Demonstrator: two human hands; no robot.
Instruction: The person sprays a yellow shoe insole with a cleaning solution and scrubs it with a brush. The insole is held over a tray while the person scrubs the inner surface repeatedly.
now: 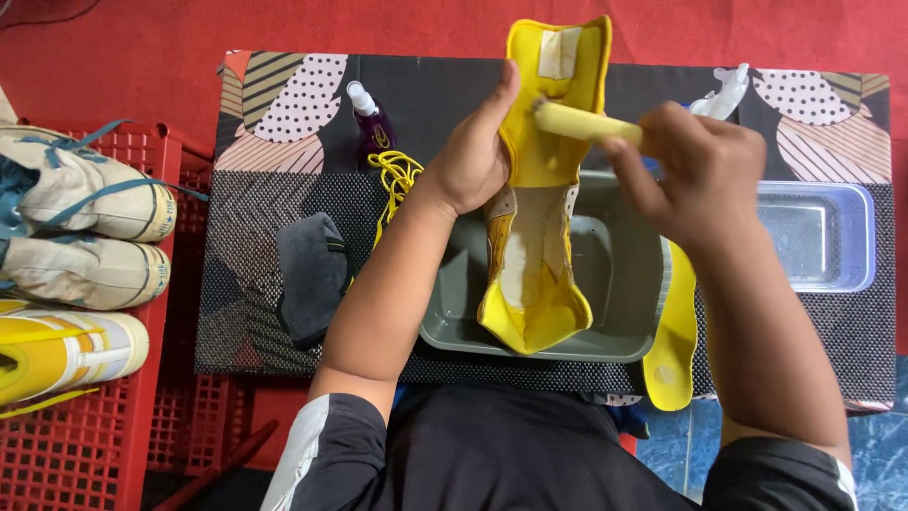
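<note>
Patterned table (284, 95) mid-frame: left hand (473, 156) clutches a yellow shoe (539, 237) at centre over a grey basin (624, 312), right hand (695, 175) clenched around a brush (577, 121) on it.

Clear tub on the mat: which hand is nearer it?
Right. The right hand holds a brush just left of the clear tub; the left hand grips the yellow shoe, farther left.

Shoe (534, 237) above basin (624, 312)
</note>
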